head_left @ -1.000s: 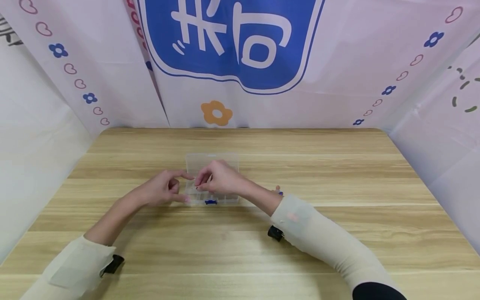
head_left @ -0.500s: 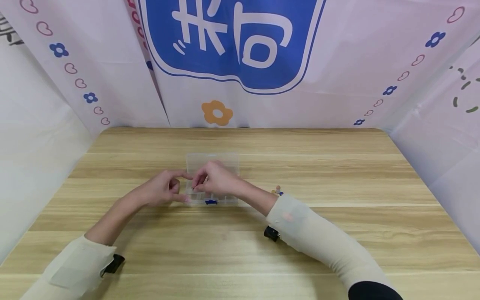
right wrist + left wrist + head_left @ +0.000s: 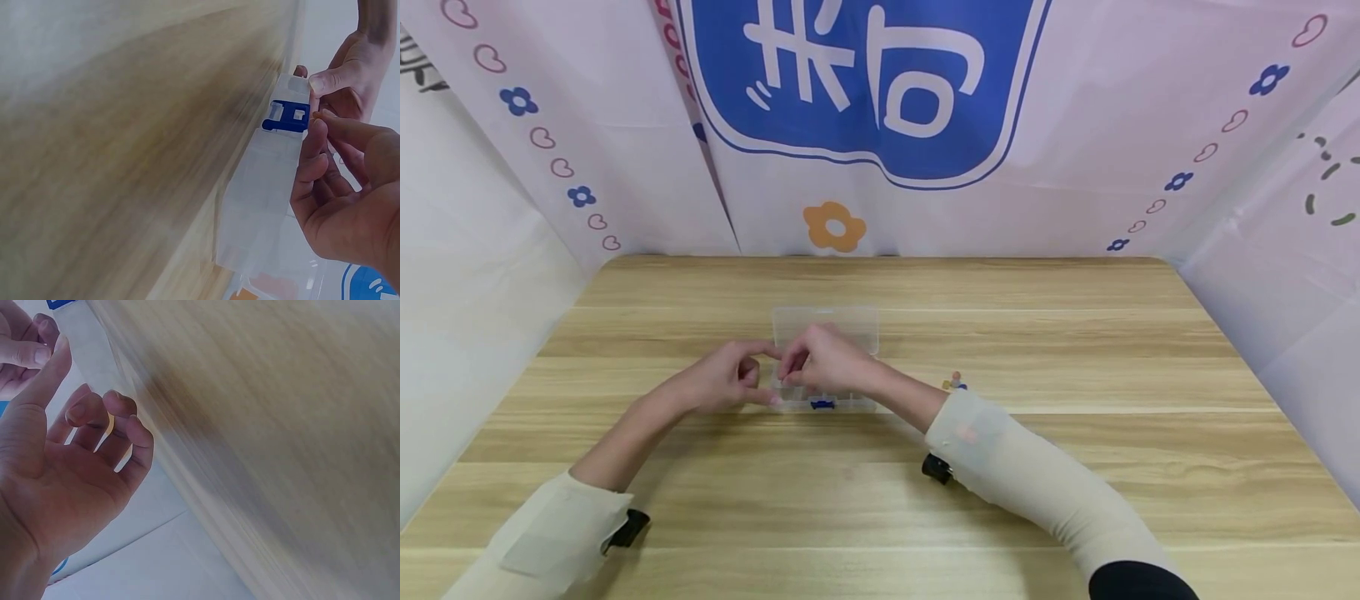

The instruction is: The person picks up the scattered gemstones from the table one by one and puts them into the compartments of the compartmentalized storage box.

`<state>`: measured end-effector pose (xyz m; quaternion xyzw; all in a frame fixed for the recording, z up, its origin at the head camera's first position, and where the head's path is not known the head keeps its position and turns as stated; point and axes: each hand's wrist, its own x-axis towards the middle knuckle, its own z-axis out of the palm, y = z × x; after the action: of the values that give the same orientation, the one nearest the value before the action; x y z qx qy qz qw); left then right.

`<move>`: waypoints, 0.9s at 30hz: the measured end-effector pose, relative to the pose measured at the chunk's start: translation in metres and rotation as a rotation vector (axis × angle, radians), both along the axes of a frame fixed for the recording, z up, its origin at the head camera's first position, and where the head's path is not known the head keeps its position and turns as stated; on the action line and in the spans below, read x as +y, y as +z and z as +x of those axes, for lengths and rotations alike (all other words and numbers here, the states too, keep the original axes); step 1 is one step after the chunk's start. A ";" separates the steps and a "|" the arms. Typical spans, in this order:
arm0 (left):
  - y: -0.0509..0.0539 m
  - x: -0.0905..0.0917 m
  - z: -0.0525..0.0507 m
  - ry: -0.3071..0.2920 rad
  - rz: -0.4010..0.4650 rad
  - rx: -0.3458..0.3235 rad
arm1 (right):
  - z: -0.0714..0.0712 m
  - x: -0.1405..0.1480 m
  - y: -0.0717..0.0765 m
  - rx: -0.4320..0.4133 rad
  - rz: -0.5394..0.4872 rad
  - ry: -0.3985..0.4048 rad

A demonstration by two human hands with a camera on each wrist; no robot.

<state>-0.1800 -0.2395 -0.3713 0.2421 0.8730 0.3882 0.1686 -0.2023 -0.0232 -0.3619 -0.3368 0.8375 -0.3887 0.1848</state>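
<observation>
Toward the far edge of the worktop, left of centre: clear box with raised lid, gripped by left hand, likely for steadiness; above, bent-fingered right hand, any grip indiscernible; rightward, small pieces within reach.

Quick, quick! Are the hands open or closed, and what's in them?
Left hand: holding the box at its end.
Right hand: closed in a pinch; can't tell on what.
</observation>
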 end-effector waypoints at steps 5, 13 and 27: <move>-0.001 0.000 0.000 -0.001 0.002 -0.004 | 0.000 0.000 -0.001 -0.010 -0.012 -0.001; -0.002 0.000 0.000 0.000 0.004 -0.002 | -0.002 0.008 0.000 -0.013 -0.049 0.008; 0.001 0.001 0.000 0.003 -0.030 -0.030 | -0.006 0.049 0.003 0.014 -0.095 -0.004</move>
<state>-0.1802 -0.2389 -0.3708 0.2324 0.8765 0.3788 0.1850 -0.2087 0.0262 -0.3584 -0.3463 0.8200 -0.4261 0.1618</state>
